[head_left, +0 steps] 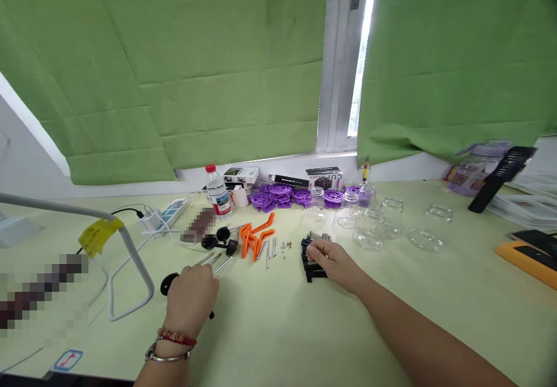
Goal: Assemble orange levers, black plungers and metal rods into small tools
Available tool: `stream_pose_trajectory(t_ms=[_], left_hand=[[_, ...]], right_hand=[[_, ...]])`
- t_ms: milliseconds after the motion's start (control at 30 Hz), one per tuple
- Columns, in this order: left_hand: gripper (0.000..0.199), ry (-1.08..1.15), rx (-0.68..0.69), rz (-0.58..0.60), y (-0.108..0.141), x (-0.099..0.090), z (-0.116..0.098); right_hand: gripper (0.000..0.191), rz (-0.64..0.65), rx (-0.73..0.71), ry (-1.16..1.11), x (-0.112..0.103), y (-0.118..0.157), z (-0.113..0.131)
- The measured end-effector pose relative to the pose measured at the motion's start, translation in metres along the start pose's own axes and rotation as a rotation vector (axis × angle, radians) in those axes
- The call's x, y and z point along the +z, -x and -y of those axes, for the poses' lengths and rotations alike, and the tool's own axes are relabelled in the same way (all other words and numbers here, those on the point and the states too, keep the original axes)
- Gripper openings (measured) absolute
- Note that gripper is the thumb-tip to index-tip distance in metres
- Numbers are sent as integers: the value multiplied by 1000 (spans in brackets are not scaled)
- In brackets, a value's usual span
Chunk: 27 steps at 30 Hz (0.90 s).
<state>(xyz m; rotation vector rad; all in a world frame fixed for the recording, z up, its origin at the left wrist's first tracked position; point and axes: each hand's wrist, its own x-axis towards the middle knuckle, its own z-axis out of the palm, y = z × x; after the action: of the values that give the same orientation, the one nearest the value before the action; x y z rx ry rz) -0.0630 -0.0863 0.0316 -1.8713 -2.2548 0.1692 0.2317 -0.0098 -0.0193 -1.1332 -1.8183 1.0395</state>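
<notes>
My left hand [191, 297] rests on the pale green table [304, 329], closed around a black round-headed part [167, 284] with a metal rod [220, 266] poking out past the fingers. My right hand [333, 261] reaches forward and pinches a stack of black ribbed plastic parts [310, 262]. Between the hands lie orange plastic brackets [256, 237], several metal pins [270, 250] and a few tiny brass pieces [286, 246]. More black knobs [221, 237] sit just beyond my left hand.
Purple plastic discs [278, 194], a water bottle [217, 192] and small boxes [324, 176] line the wall. Clear glass jars [369, 224] stand right of centre. A power strip [164, 217], a bent grey metal bar [130, 248] and an orange-edged device [528, 256] flank the work area.
</notes>
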Motion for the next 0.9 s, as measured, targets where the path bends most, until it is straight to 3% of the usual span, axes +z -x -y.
stream_pose_trajectory(t_ms=[167,400,667,767,900], left_hand=[[25,58,-52,57,-3,5,-4],[27,0,-60,1,-11,16,-8],[28,36,166,-140,-39,2,-25],[37,102,246,-124,-61,2,-33],[33,117,333,-66,-81,8,-35]], right_hand=[[34,11,2,12,0,0,0],[35,12,-22,20,0,0,0],[34,14,-31,23,1,-1,-3],[33,13,-30,15,1,-1,-4],[33,16,-25,-6,1,-2,-5]])
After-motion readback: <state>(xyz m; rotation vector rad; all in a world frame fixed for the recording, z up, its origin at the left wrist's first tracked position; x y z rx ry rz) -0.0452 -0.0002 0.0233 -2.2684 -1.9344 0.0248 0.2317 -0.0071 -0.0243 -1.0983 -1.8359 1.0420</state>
